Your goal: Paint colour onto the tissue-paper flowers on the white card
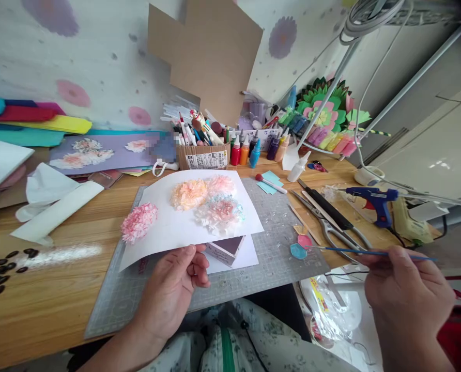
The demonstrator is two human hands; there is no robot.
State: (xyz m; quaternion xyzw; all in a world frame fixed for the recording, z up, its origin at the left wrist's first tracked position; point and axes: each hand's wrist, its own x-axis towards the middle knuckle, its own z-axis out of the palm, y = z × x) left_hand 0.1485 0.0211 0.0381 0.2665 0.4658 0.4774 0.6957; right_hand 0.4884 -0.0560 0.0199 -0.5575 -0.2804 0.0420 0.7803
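Observation:
My left hand (176, 287) grips the near edge of a white sheet (168, 230) and holds it up over the grey cutting mat (277, 243). On the sheet sit several tissue-paper flowers: a pink one (139, 222) at the left, a yellow one (188, 194), a pale pink one (220, 184) and a white-pink one (219, 213). My right hand (404, 294) pinches a thin blue-handled paintbrush (370, 252), its tip over a small paint palette (301, 245) with pink and blue paint. A small box (226, 248) lies under the sheet.
A cardboard box of pens (201, 147) and paint bottles (249, 150) stand at the back. Scissors (331, 227), a blue glue gun (373, 201) and a white glue bottle (298, 166) lie right. Rolled white paper (56, 209) and dark beans (5, 263) are left.

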